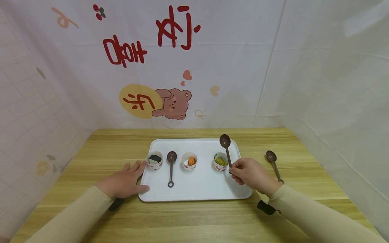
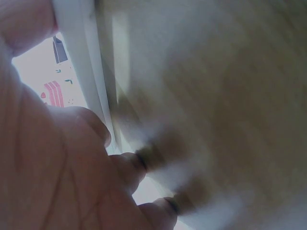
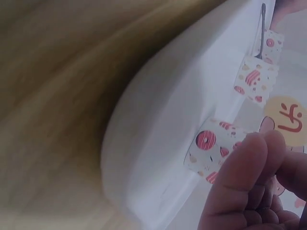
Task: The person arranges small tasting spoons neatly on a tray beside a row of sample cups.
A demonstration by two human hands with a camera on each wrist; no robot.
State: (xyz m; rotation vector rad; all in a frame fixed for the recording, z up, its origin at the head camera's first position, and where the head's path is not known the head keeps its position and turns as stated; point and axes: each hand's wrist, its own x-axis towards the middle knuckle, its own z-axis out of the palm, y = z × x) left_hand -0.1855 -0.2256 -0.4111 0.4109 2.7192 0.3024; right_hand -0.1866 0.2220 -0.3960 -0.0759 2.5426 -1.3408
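Observation:
My right hand (image 1: 253, 175) pinches a brown spoon (image 1: 225, 141) by the end of its handle, its bowl pointing up and away beside the right paper cup (image 1: 220, 164), which holds something yellow-green. In the right wrist view, thumb and fingertips meet near that patterned cup (image 3: 211, 148); the spoon cannot be made out there. My left hand (image 1: 124, 180) rests at the left edge of the white tray (image 1: 194, 190), thumb over the rim and fingers extended. Near it stands a cup (image 1: 156, 166) with a black-and-white piece. A second brown spoon (image 1: 171, 168) lies on the tray.
The middle cup (image 1: 189, 165) holds an orange-and-white piece. A third brown spoon (image 1: 273, 162) lies on the wooden table (image 1: 194, 222) right of the tray. Dark objects show beside the left wrist and right wrist. A printed cloth (image 1: 231, 67) hangs behind and along the sides.

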